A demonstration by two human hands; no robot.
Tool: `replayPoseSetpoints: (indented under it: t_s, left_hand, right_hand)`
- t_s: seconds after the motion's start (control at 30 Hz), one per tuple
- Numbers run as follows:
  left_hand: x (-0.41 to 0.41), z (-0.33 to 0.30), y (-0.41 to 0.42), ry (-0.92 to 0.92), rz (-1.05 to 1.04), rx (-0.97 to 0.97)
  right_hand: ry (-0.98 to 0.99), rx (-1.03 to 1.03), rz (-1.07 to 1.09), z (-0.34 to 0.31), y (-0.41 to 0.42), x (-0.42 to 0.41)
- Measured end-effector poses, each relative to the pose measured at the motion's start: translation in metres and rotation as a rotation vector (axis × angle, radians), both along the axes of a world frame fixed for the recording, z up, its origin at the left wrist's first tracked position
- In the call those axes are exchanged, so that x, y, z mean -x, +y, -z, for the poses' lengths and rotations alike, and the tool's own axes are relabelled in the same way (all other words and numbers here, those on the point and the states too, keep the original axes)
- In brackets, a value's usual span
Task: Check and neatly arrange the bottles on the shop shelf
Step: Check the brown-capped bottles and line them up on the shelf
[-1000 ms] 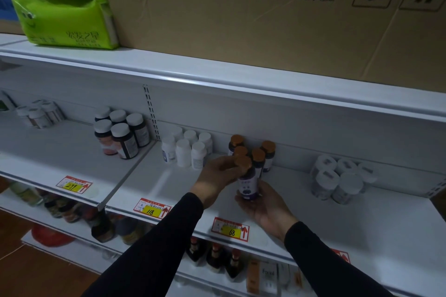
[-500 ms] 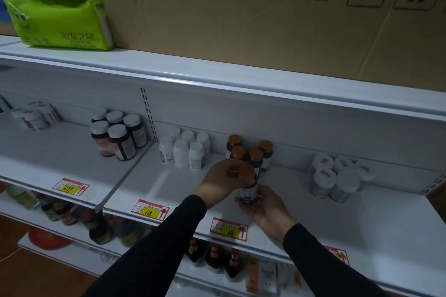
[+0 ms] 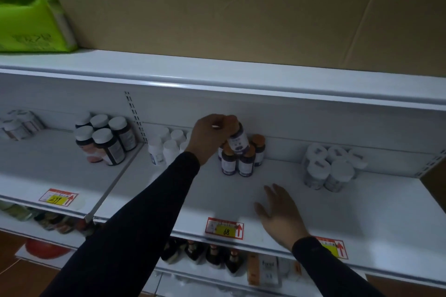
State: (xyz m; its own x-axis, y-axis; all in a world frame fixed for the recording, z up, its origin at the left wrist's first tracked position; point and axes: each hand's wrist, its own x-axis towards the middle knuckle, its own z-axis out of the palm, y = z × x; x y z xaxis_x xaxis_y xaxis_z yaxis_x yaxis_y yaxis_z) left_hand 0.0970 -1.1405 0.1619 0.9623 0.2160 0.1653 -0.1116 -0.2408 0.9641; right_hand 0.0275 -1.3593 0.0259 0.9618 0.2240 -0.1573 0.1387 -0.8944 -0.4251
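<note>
My left hand (image 3: 210, 137) grips a small dark bottle with an orange cap (image 3: 237, 141) by its top and holds it just above a cluster of the same orange-capped bottles (image 3: 241, 160) standing at the back of the white shelf (image 3: 277, 190). The held bottle is tilted slightly. My right hand (image 3: 281, 214) is empty, with its fingers spread and relaxed over the front of the shelf, apart from the bottles.
White bottles (image 3: 166, 146) stand left of the cluster, partly behind my arm. Dark white-capped bottles (image 3: 106, 142) are further left. Clear white-lidded jars (image 3: 330, 169) stand to the right. A large cardboard box (image 3: 241, 7) and a green pack (image 3: 31, 21) sit on the shelf above.
The right hand has let go of the bottle and dropped back to the shelf front. The left hand has lifted the bottle up and back over the cluster.
</note>
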Motion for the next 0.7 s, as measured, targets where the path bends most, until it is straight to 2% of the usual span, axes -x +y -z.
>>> replayPoseSetpoints:
  t_s: [0.07, 0.13, 0.27, 0.37, 0.7]
  left_hand:
    - [-0.013, -0.004, -0.002, -0.013, -0.036, -0.027]
    - [-0.026, -0.007, -0.005, -0.019, -0.068, -0.095]
    - [-0.044, -0.007, -0.009, -0.007, -0.057, -0.237]
    - [-0.051, -0.004, -0.014, 0.019, -0.050, -0.281]
    - [-0.057, 0.016, -0.025, 0.114, -0.024, -0.434]
  right_hand:
    - [-0.082, 0.134, -0.031, 0.011, -0.001, 0.004]
    - [-0.150, 0.176, -0.038, 0.023, -0.001, 0.004]
    - [-0.144, 0.180, -0.029, 0.034, -0.002, 0.008]
    - [-0.222, 0.194, -0.019, 0.038, -0.003, 0.010]
    - [-0.305, 0.168, 0.006, 0.041, -0.004, 0.011]
